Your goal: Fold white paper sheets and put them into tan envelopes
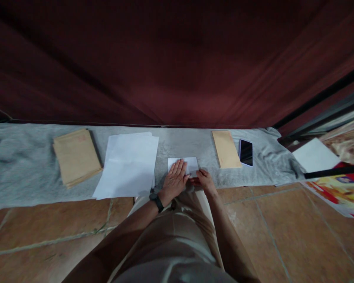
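Observation:
A folded sheet of white paper point(191, 162) lies in front of me on the grey cloth-covered surface. My left hand point(176, 177) rests flat on it with the fingers stretched out. At the paper's near right corner, my right hand point(204, 181) has its fingers closed on the edge. To the left is a pile of larger white sheets point(126, 165). Farther left sits a stack of brown envelopes point(76, 157). On the right lies a tan envelope point(226, 150), turned slightly askew.
A phone point(246, 152) with a dark screen lies right of the tan envelope. The grey cloth point(183, 141) covers a long narrow surface against dark red fabric point(171, 78). Beyond its right end are a black metal bar point(336, 171) and a colourful printed box point(339, 192).

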The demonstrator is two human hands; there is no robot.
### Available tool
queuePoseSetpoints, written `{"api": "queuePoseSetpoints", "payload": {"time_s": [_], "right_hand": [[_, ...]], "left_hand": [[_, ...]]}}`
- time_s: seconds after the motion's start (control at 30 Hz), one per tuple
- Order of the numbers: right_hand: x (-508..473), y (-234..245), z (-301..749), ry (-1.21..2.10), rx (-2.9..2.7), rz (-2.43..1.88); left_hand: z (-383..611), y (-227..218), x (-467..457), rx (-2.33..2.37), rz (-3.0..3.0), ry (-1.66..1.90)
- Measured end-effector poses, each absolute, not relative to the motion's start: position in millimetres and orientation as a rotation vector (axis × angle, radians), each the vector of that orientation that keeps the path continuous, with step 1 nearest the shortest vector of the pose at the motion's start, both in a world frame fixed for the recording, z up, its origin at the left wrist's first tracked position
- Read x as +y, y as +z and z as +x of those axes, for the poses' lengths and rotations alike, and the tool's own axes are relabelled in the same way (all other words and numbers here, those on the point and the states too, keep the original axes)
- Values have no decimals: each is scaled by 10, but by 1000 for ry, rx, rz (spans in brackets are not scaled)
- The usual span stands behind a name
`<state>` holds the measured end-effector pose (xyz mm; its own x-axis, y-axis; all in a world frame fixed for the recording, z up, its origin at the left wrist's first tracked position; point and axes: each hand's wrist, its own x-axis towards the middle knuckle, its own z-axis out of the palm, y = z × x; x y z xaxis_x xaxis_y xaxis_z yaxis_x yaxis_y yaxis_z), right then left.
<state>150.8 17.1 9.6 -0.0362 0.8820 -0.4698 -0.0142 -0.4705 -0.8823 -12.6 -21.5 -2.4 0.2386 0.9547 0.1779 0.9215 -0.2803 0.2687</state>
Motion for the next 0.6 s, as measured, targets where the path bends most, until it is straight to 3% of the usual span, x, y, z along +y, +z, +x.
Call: {"api": "queuePoseSetpoints", "payload": {"time_s": [0.6], "right_hand": [[142,194,1550,1708,-809,-1631]], "left_hand": [[-393,95,-379,1979,2337,150]]}}
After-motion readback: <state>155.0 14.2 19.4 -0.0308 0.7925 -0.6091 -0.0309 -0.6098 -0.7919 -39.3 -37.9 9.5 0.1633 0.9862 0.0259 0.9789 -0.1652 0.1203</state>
